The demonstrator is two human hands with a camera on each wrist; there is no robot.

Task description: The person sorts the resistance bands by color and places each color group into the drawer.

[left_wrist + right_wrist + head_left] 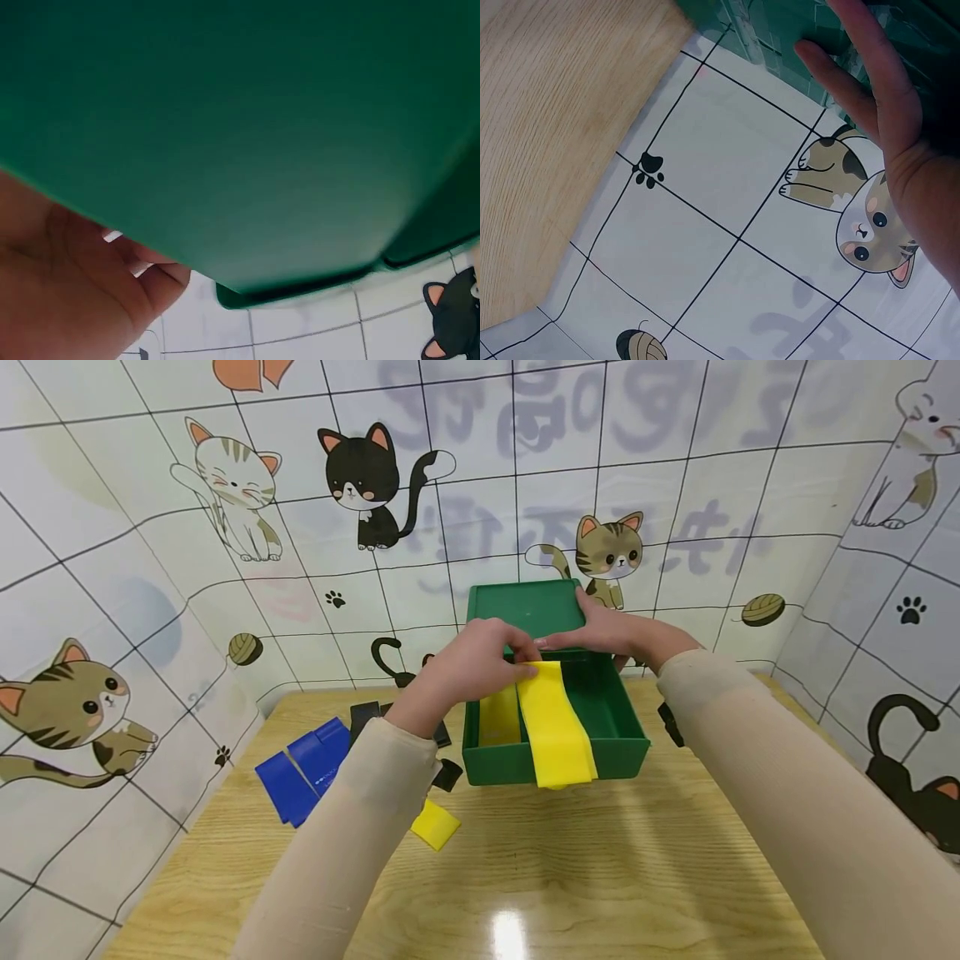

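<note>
A green box (502,767) stands on the table, its green lid (525,610) raised at the back. Inside, a divider separates a left compartment holding yellow material (498,718) from the space on the right. My left hand (480,664) pinches the upper end of a yellow strip (558,735), which drapes forward over the box's front wall. On the lid's right front corner, my right hand (611,631) grips with the thumb along the front edge and fingers at the side. In the left wrist view, a broad green surface fills most of the picture.
To the left lie blue folded strips (307,768) and black pieces (365,717) partly hidden by the left arm. A small yellow piece (437,825) is near the left sleeve. Behind the wooden table (600,868) rises a wall covering (480,510) printed with cats.
</note>
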